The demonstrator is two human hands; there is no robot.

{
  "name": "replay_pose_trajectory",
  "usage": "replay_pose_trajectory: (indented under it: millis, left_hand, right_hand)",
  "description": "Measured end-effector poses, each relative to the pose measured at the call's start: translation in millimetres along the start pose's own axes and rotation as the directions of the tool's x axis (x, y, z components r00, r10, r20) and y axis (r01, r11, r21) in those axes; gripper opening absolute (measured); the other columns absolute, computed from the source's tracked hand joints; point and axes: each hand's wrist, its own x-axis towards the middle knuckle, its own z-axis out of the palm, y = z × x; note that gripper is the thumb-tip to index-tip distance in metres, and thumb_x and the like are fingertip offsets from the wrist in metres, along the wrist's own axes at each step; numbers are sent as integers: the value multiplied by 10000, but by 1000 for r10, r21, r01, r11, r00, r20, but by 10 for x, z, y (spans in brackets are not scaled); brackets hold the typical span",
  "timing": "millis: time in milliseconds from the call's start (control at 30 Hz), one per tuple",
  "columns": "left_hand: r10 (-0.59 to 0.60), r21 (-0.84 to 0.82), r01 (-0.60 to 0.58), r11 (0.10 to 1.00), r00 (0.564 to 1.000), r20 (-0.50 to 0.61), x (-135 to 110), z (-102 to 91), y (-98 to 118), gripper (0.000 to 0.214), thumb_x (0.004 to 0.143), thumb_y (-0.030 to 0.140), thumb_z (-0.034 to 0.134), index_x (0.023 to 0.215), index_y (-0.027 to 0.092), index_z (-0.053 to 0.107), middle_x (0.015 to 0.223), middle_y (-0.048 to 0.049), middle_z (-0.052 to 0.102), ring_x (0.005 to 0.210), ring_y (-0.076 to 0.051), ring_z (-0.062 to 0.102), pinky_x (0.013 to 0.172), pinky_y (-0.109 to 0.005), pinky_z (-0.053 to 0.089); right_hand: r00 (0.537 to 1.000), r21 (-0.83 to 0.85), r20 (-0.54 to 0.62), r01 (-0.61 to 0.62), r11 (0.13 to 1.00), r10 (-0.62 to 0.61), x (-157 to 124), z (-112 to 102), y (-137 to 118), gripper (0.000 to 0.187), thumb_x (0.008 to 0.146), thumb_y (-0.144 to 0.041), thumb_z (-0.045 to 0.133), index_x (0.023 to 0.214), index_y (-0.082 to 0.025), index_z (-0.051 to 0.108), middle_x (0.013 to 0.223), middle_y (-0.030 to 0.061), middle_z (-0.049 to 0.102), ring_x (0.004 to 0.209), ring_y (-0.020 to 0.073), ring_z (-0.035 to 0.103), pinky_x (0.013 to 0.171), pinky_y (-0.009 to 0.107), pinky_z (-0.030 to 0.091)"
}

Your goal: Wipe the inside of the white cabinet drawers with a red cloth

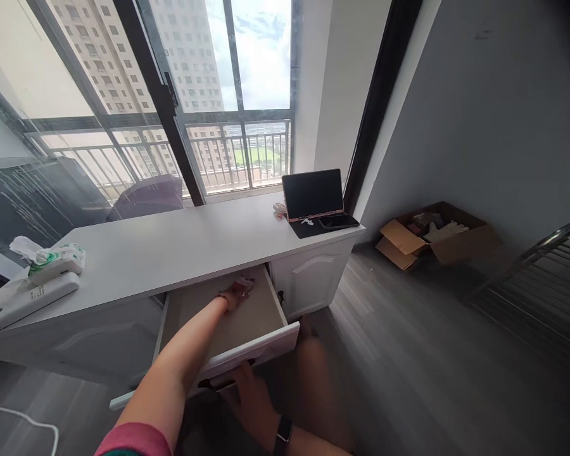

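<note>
The white desk (180,244) has one drawer (270,304) pulled open towards me. My left hand (232,296) reaches deep into it, at the back under the desktop. Its fingers are closed around a small pink and white thing (245,285) that I cannot name. My left arm, in a pink sleeve, crosses the drawer's front edge. My right hand (249,389), with a dark watch on the wrist, grips the lower edge of the drawer front (266,348) from underneath. Apart from that thing, the beige drawer bottom looks bare.
On the desk stand a tablet (313,193) with a phone (338,221) on a black mat at the right, and a wipes pack (59,256) and a white device (23,297) at the left. An open cardboard box (437,240) and a metal rack (541,278) stand on the floor to the right.
</note>
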Motion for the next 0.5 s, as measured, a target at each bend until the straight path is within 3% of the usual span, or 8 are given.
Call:
replay_pose_trajectory:
  millis: [100,200,333,433,500]
  left_hand:
    - [-1,38,-3,999,994,109,-190,105,23,850,787,175,576,1531,195,164,1566,-177,254,1373,-369,344,1054,-477,364]
    - [11,68,-26,997,976,219,-355,195,68,971,725,132,613,1536,244,92,1528,-184,346,1296,-368,455,1001,-495,413]
    - [70,40,-92,995,924,376,-520,270,161,1085,650,83,645,1528,307,49,1364,-184,553,999,-344,654,810,-487,522]
    - [165,-56,-157,986,879,447,-579,332,256,1026,667,131,662,1522,334,130,1168,-128,681,721,-268,682,636,-411,544]
    - [248,-144,-205,968,867,433,-581,393,321,889,644,195,715,1453,335,374,1044,-73,719,645,-237,664,586,-368,536]
  right_hand:
    - [1000,-14,-12,2,1000,-2,-1,11,-3,191,888,-276,586,1063,-216,540,1158,67,578,901,230,642,698,339,530]
    - [1000,-15,-29,6,1000,-6,-10,27,-7,169,898,-272,568,1050,-206,536,1150,74,575,890,229,642,681,335,525]
    - [998,-9,-58,30,999,-31,-23,34,-15,188,902,-274,568,1073,-206,529,1166,80,568,917,244,640,680,347,529]
    - [997,-3,-68,28,1000,-28,-26,39,-16,187,904,-280,571,1070,-204,528,1212,91,563,942,255,645,692,358,537]
    - [997,14,-74,28,1000,-27,-25,50,-12,207,903,-278,576,1091,-210,524,1252,90,551,953,253,647,706,362,542]
